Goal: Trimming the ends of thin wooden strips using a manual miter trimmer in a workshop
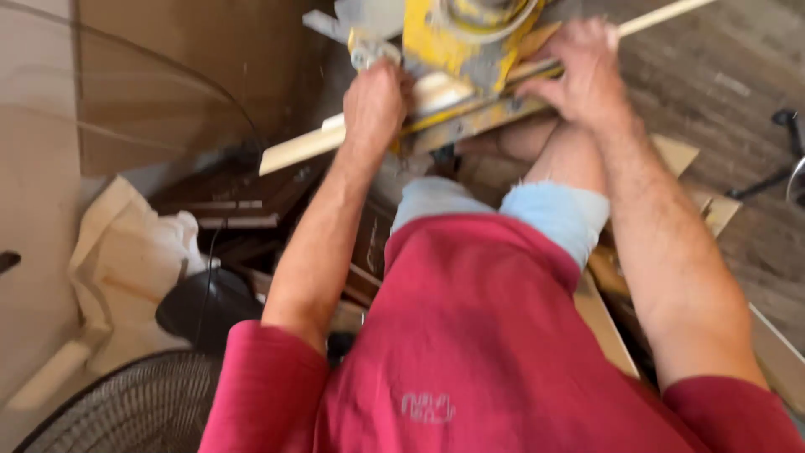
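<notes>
Both hands pressed on wood strip point(302, 147) at yellow saw point(457, 38): left hand point(375, 105) clamped, right hand point(583, 71) flat. Keep strip flush, fingers off blade.

We see a wooden floor point(696, 75) with grey-brown boards. On it sits a yellow saw point(457, 42), and a long pale strip of wood point(302, 147) lies across the saw. Dark boards point(235, 201) lie in a pile on the floor. Beside them we see a crumpled white cloth point(138, 243) and a black round thing point(205, 306). Pale wood pieces point(713, 210) lie on the right. A round wire fan point(134, 407) is low on the left.
</notes>
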